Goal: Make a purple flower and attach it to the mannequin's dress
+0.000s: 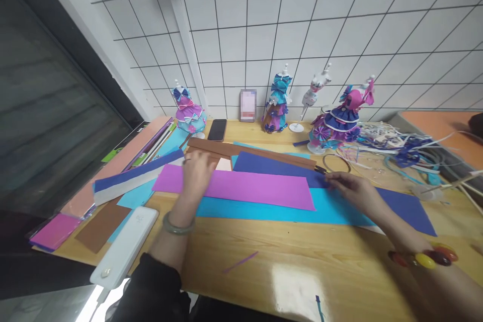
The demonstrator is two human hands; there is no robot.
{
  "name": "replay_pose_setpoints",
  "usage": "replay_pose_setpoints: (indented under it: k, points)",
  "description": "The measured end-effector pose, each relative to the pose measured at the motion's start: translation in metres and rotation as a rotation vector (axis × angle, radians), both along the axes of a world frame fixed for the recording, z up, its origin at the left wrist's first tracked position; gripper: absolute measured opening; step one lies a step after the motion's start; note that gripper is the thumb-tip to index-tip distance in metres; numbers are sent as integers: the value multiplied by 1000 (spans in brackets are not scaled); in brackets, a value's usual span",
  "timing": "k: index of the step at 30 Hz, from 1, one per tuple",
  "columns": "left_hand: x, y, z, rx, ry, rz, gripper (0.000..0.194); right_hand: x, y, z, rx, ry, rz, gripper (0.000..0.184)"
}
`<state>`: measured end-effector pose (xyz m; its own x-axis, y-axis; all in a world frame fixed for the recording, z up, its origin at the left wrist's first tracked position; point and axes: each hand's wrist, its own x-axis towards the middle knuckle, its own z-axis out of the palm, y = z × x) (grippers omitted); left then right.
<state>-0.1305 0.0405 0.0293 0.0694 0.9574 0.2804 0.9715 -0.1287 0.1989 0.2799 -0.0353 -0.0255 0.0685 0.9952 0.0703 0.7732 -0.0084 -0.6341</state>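
Observation:
My left hand [198,173], a little blurred, reaches over the left part of a long purple sheet [260,189]. Its fingers are slightly apart and bent down toward the brown strips [249,153] behind; whether they press on the sheets I cannot tell. On the right, my right hand [352,190] has thumb and forefinger pinched together by a small dark, narrow thing [321,169] at the brown strip's end. Its kind is unclear. Below these lie a dark blue sheet [405,206] and a light blue sheet [256,210], overlapping the purple one.
Dressed mini mannequins [279,103] and a bare one [312,93] stand along the tiled wall. A phone [217,130] lies behind the sheets. Ribbons [409,148] tangle at the right. A white device [126,244] juts over the table's front left. Coloured sheets [116,171] pile up at left.

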Motion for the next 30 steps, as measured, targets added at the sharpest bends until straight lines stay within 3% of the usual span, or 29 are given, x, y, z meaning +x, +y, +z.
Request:
replay_pose_setpoints:
  k: [4, 8, 14, 18, 23, 30]
  points:
    - [65, -20, -17, -146, -125, -510, 30, 30, -9, 4, 104, -232, -137, 32]
    - [106, -34, -26, -191, -91, -732, 38, 37, -11, 3, 183, -430, -108, 35]
    - [134, -25, -32, -181, -32, -832, 41, 25, -1, -2, 246, -572, 149, 34]
    - [143, -21, -41, -207, -34, -886, 44, 25, 2, -8, 306, -739, 221, 34]
    - [144, -22, -51, -166, -56, -913, 46, 27, 1, -14, 364, -831, 192, 36]
    - [141, -25, -54, -86, -28, -969, 40, 36, -9, -3, 327, -775, 46, 40]
